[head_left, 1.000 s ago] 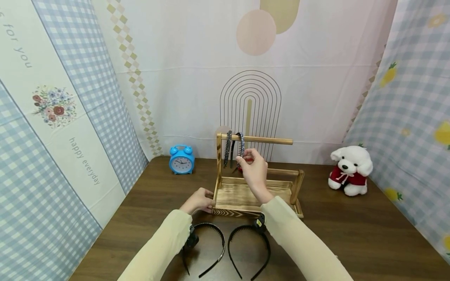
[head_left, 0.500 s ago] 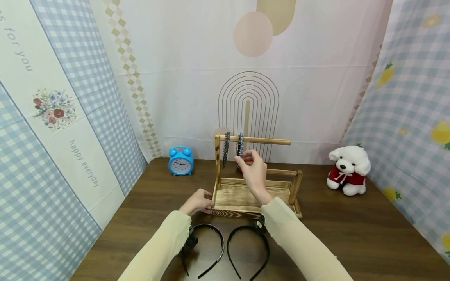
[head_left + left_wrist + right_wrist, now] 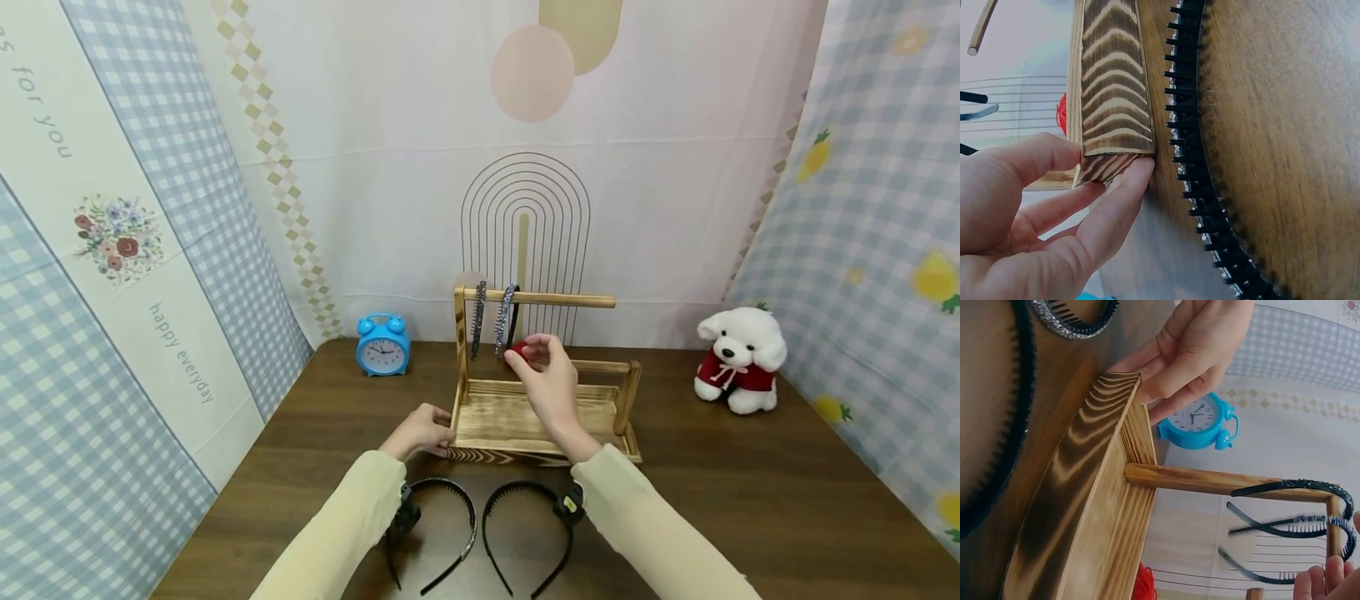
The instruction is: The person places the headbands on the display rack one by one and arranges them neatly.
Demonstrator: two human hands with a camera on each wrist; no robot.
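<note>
On the upper rod of a wooden rack hang a dark glittery headband and, to its right, a blue-silver glittery one. Just below and right of the blue-silver headband is my right hand, thumb and fingers bent loosely with a gap between them. In the right wrist view its fingertips overlap that headband's band. My left hand grips the rack's front left corner; the left wrist view has the thumb on the tray's edge and the fingers around its end.
Two more black toothed headbands lie in front of the rack, a glittery left one and a right one. A blue alarm clock stands left, a white plush dog right. Something red and yarn-like sits behind the rack.
My right hand has shifted slightly down and right of the blue-silver headband, which has turned on the rod so its glittery side faces left. The left hand stays at the rack's corner.
</note>
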